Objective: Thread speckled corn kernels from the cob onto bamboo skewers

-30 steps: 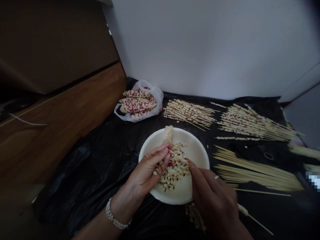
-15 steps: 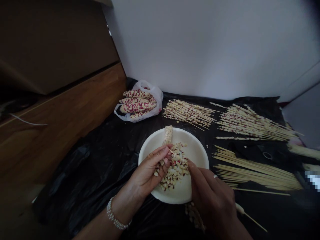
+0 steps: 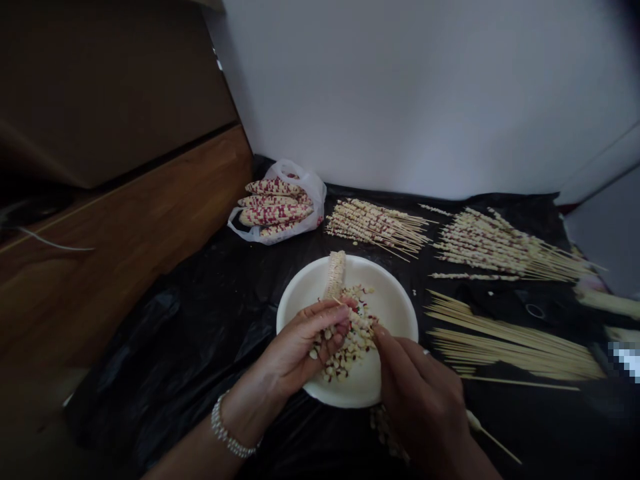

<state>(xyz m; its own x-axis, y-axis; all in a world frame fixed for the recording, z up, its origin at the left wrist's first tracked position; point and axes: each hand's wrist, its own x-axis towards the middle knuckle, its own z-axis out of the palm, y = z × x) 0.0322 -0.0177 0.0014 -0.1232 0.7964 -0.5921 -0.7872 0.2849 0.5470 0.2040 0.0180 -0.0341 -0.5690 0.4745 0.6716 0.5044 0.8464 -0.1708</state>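
Observation:
My left hand [image 3: 305, 343] is closed over a few loose corn kernels, its thumb and forefinger pinched at the pointed end of a thin wooden skewer [image 3: 338, 302]. Several pale kernels appear threaded on that skewer between my two hands. My right hand [image 3: 425, 380] grips the skewer further back, and a stick end pokes out past its lower right side. Both hands are over a white bowl [image 3: 400, 293] of yellow and dark red corn kernels [image 3: 345, 363]. A stripped corn cob [image 3: 335, 273] leans on the bowl's far rim.
Behind the bowl, a plastic bag [image 3: 315, 190] holds several speckled corn cobs [image 3: 275, 215]. Kernel-threaded skewers lie in a near bundle [image 3: 365, 223] and a right bundle [image 3: 485, 247]. Bare skewers [image 3: 510, 347] lie to the right on black plastic sheeting [image 3: 200, 313]. A white wall [image 3: 425, 100] stands behind.
My left fingertips have shifted slightly right, closer to my right hand, and the skewer tip now shows past them. My right hand has moved a little left with the stick end.

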